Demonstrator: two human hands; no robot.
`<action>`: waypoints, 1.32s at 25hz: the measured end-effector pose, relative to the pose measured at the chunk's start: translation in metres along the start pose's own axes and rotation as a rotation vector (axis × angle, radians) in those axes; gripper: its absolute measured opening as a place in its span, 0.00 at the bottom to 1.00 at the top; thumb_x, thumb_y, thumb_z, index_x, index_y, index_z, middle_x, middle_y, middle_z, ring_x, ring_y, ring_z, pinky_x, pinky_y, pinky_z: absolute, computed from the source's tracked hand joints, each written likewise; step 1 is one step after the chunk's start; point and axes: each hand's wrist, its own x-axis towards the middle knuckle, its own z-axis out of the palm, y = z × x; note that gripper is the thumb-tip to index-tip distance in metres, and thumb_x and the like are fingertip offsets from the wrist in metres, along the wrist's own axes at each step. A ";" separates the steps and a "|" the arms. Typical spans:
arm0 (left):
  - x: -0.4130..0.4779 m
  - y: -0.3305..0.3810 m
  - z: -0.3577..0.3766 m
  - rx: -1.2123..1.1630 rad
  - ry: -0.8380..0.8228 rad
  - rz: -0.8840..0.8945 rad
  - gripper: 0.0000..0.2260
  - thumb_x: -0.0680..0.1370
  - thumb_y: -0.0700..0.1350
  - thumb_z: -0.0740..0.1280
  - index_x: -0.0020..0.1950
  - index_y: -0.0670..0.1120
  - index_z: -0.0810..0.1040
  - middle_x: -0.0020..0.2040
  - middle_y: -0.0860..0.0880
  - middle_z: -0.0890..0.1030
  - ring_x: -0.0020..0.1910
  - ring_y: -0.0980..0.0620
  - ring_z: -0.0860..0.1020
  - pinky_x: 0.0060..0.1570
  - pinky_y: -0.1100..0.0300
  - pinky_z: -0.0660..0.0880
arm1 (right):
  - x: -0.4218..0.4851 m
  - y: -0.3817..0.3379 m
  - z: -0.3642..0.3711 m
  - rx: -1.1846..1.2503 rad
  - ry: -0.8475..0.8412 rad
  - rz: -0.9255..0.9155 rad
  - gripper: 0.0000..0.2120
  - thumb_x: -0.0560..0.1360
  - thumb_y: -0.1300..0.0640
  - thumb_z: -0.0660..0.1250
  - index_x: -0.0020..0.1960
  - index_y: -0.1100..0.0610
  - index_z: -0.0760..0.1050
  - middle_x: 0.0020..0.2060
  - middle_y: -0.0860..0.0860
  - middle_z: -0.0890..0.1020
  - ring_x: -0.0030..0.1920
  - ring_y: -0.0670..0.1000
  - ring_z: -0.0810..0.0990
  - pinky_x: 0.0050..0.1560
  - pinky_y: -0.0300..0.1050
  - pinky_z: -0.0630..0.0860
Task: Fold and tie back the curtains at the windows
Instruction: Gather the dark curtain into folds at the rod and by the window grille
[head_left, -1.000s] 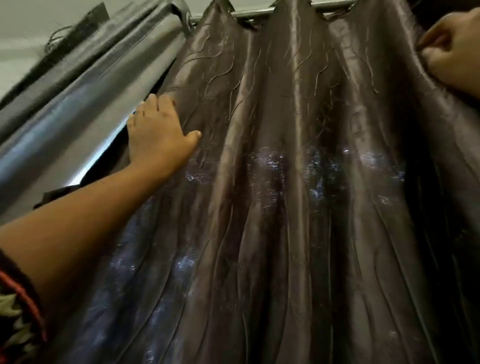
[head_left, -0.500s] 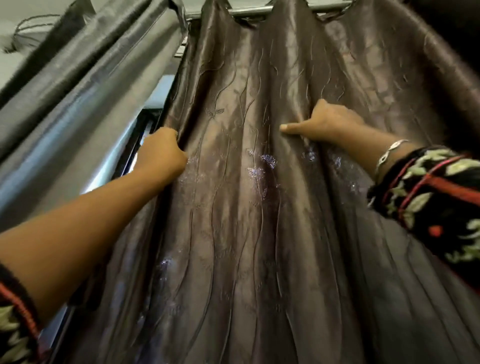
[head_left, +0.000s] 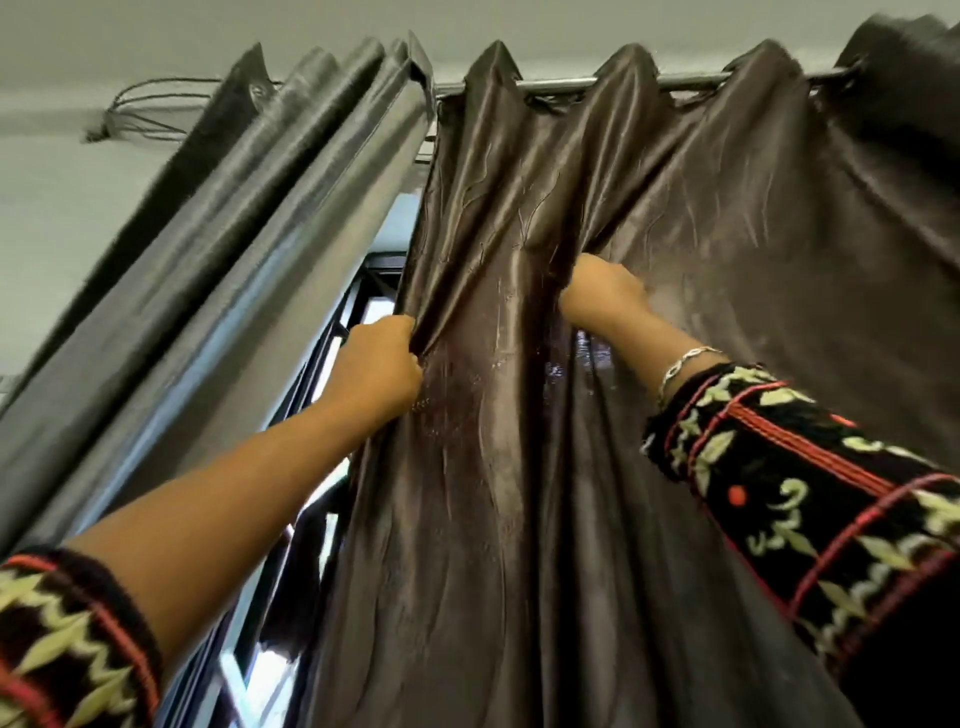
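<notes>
- Overhead you have a pale ceiling (head_left: 156, 31) with a metal rod (head_left: 561, 83) running along the top of the window (head_left: 358, 322).
- Your brown curtain (head_left: 727, 234) hangs from that rod in broad folds and fills the middle and right of the view.
- To the left, a grey curtain (head_left: 249, 218) hangs bunched in tight pleats, just beside the brown one.
- Between the two curtains you can see a strip of window with dark bars.
- Your left hand (head_left: 376, 366) has its fingers closed around the brown curtain's left edge, pinching a fold.
- Your right hand (head_left: 602, 296) is pressed into a fold further right; its fingers curl into the cloth and are partly hidden, so the grip looks closed on the fabric.
- A silver bracelet (head_left: 680, 364) sits on your right wrist above a dark patterned sleeve (head_left: 810, 499).
</notes>
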 end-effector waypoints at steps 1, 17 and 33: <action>0.000 -0.001 -0.002 -0.010 0.005 0.004 0.02 0.76 0.34 0.60 0.45 0.38 0.71 0.52 0.34 0.76 0.52 0.36 0.74 0.41 0.56 0.62 | 0.001 -0.013 0.003 0.034 -0.023 -0.030 0.16 0.77 0.61 0.55 0.63 0.63 0.69 0.63 0.63 0.73 0.64 0.63 0.71 0.59 0.50 0.69; -0.014 0.016 -0.005 0.096 0.090 0.014 0.02 0.75 0.34 0.61 0.43 0.39 0.72 0.33 0.44 0.69 0.36 0.42 0.69 0.36 0.54 0.61 | -0.005 0.045 -0.018 0.081 0.222 -0.148 0.16 0.81 0.51 0.52 0.50 0.61 0.72 0.53 0.62 0.78 0.56 0.63 0.75 0.47 0.51 0.66; -0.016 0.010 0.006 0.065 0.157 0.022 0.09 0.75 0.32 0.61 0.36 0.39 0.65 0.30 0.42 0.67 0.31 0.44 0.64 0.34 0.53 0.61 | -0.012 0.144 -0.068 -0.214 0.197 0.139 0.12 0.76 0.64 0.55 0.59 0.65 0.68 0.55 0.65 0.77 0.57 0.65 0.74 0.48 0.50 0.68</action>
